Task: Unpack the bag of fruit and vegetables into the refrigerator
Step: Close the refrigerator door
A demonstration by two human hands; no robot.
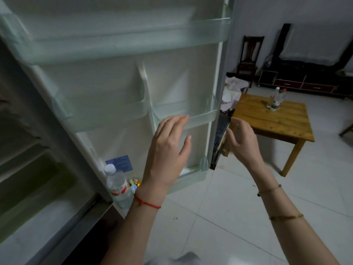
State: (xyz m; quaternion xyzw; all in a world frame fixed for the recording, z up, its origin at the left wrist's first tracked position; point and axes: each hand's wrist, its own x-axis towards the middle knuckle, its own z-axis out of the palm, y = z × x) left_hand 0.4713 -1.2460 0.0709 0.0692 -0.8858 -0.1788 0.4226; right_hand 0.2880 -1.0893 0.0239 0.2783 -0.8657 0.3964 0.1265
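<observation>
The refrigerator door [118, 83] stands wide open, its inner side facing me with clear plastic door shelves [107, 115]. The refrigerator's inside [28, 169] shows at the left, dim and blurred. My left hand [168, 150] is raised in front of the door's lower half, fingers spread, holding nothing. My right hand [242, 140] hovers just past the door's outer edge, fingers loosely curled, with nothing in it. No bag, fruit or vegetables are in sight.
A water bottle [116, 186] and small items stand in the bottom door shelf. A wooden table [277, 117] with bottles [276, 99] stands to the right on the white tiled floor. A dark chair [248, 54] and a low cabinet [301, 83] stand at the back.
</observation>
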